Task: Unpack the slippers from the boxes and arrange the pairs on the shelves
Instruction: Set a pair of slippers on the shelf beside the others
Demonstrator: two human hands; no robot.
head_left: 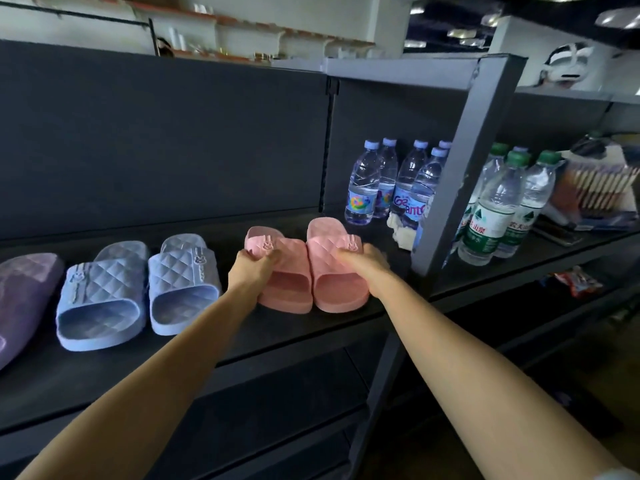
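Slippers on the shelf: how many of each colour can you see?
Pink slippers: 2, one in the left hand, one in the right hand
Blue slippers: 2
Purple slipper: 1, cut off by the picture's edge
Total: 5

- Looks like a small shop or stockroom.
- Dark metal shelving (207, 348) in long runs, backed by dark panels.
- Slippers (104, 292) set out in pairs, toes outward.
- Bottled water (363, 188) grouped by brand on neighbouring shelves.
- Packaged goods (595, 188) further right.
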